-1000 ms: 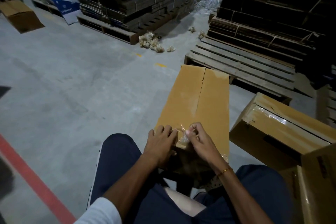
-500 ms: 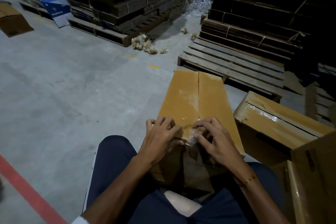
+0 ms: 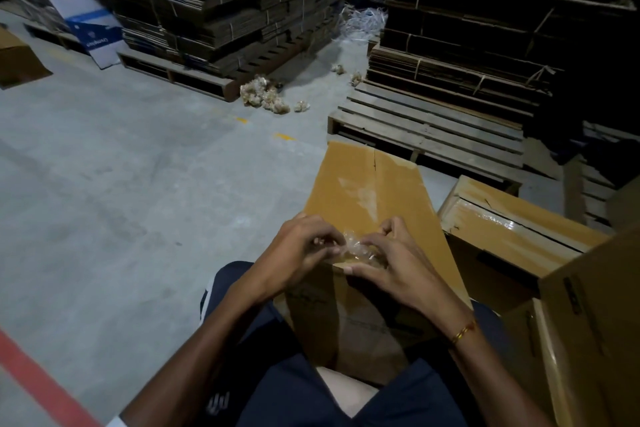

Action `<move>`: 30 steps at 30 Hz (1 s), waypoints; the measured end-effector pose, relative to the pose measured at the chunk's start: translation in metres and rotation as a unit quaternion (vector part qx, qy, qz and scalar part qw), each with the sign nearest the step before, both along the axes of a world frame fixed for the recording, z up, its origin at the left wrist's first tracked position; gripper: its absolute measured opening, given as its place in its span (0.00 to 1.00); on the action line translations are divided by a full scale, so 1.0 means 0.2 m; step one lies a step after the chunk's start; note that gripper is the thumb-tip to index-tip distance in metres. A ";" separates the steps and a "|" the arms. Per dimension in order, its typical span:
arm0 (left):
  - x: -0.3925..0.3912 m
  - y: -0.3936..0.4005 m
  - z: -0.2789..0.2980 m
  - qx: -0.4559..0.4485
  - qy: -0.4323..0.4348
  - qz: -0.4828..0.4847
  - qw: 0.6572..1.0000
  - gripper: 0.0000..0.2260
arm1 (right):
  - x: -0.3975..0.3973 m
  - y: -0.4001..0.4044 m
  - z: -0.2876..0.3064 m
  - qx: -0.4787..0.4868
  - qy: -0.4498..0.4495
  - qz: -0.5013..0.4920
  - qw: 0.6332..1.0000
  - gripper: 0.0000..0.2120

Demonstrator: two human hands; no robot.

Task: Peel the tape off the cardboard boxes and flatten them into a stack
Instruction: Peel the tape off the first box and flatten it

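Note:
A long brown cardboard box (image 3: 363, 191) leans across my lap, its top seam bare with a pale strip where tape was. A crumpled wad of clear tape (image 3: 358, 250) sits at the box's near edge between my hands. My left hand (image 3: 301, 253) pinches the wad's left end with its fingertips. My right hand (image 3: 394, 263) holds the right side of the wad, thumb pressed on the box edge. A second box (image 3: 512, 236) with shiny clear tape along its seam stands on the floor to the right.
A third box (image 3: 588, 340) rises at the right edge. A wooden pallet (image 3: 433, 132) lies ahead, with bundled flat cardboard stacks (image 3: 485, 28) behind it and another stack (image 3: 225, 3) at the back left. Balls of peeled tape (image 3: 263, 97) litter the concrete floor.
The box has tipped up nearer to me. Both hands have come off the box top and gathered the peeled tape into a wad between them.

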State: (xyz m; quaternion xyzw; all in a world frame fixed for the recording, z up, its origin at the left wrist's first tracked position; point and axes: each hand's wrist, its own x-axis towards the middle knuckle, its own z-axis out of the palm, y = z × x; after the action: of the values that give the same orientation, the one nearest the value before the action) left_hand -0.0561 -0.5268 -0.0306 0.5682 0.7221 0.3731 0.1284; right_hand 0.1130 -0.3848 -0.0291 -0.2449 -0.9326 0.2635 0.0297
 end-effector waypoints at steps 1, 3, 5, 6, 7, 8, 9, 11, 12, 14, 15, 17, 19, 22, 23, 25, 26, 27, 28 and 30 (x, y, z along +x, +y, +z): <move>0.01 0.00 0.01 0.007 -0.045 0.005 0.999 0.08 | -0.01 0.00 0.01 0.021 -0.002 0.006 1.000 0.27; 0.02 0.01 0.04 0.017 -0.134 0.005 0.991 0.13 | -0.05 -0.02 0.03 0.063 -0.009 0.034 0.997 0.27; 0.03 0.03 0.06 0.028 -0.154 0.001 0.988 0.14 | -0.09 -0.04 0.03 0.064 0.003 0.043 0.997 0.25; 0.03 0.04 0.07 0.033 -0.156 0.000 0.987 0.13 | -0.11 -0.05 0.02 0.052 0.027 0.039 0.998 0.24; 0.04 0.05 0.09 0.043 -0.171 0.003 0.984 0.12 | -0.13 -0.06 0.01 0.035 0.054 0.033 0.997 0.22; 0.05 0.07 0.11 0.059 -0.207 0.008 0.977 0.11 | -0.14 -0.08 0.00 0.013 0.078 0.031 0.996 0.21; 0.05 0.09 0.13 0.078 -0.264 0.011 0.961 0.11 | -0.15 -0.10 -0.02 -0.010 0.095 0.027 0.995 0.22; 0.06 0.14 0.18 0.087 -0.340 -0.001 0.937 0.10 | -0.16 -0.12 -0.04 -0.024 0.114 0.012 0.993 0.20; 0.06 0.16 0.20 0.080 -0.350 -0.017 0.933 0.08 | -0.16 -0.13 -0.05 -0.020 0.132 -0.004 0.991 0.15; 0.02 0.18 0.26 0.056 -0.386 -0.038 0.920 0.06 | -0.18 -0.14 -0.06 -0.038 0.192 -0.044 0.980 0.09; -0.02 0.16 0.30 0.048 -0.400 -0.040 0.915 0.06 | -0.18 -0.14 -0.06 -0.068 0.213 -0.059 0.973 0.10; -0.12 0.10 0.33 0.039 -0.313 -0.001 0.949 0.08 | -0.17 -0.12 -0.06 -0.124 0.222 -0.076 0.964 0.11; -0.25 0.01 0.29 0.016 -0.087 0.069 0.994 0.07 | -0.14 -0.09 -0.06 -0.160 0.225 -0.082 0.958 0.11; -0.32 -0.14 0.16 -0.076 -0.053 0.035 0.995 0.09 | -0.13 -0.08 -0.05 -0.220 0.212 -0.070 0.950 0.07; -0.30 -0.17 0.11 -0.115 -0.075 0.000 0.991 0.11 | -0.13 -0.08 -0.03 -0.231 0.202 -0.063 0.950 0.07; -0.24 -0.20 0.04 -0.165 -0.072 -0.040 0.983 0.16 | -0.14 -0.08 0.00 -0.236 0.177 -0.048 0.954 0.11; -0.22 -0.20 0.02 -0.166 -0.062 -0.043 0.983 0.17 | -0.15 -0.07 0.02 -0.239 0.175 -0.040 0.954 0.10; -0.20 -0.19 0.02 -0.162 -0.039 -0.044 0.985 0.16 | -0.16 -0.08 0.04 -0.243 0.174 -0.030 0.954 0.08; -0.19 -0.17 0.02 -0.161 -0.017 -0.049 0.986 0.15 | -0.16 -0.08 0.05 -0.247 0.172 -0.018 0.954 0.06; -0.20 -0.14 0.06 -0.173 -0.002 -0.067 0.983 0.11 | -0.17 -0.09 0.07 -0.264 0.173 0.006 0.949 0.05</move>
State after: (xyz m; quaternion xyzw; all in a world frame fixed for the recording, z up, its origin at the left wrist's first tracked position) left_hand -0.0963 -0.5553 -0.0187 0.5837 0.7358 0.2345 0.2507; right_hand 0.0785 -0.4031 -0.0151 -0.1891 -0.8119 0.5385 0.1228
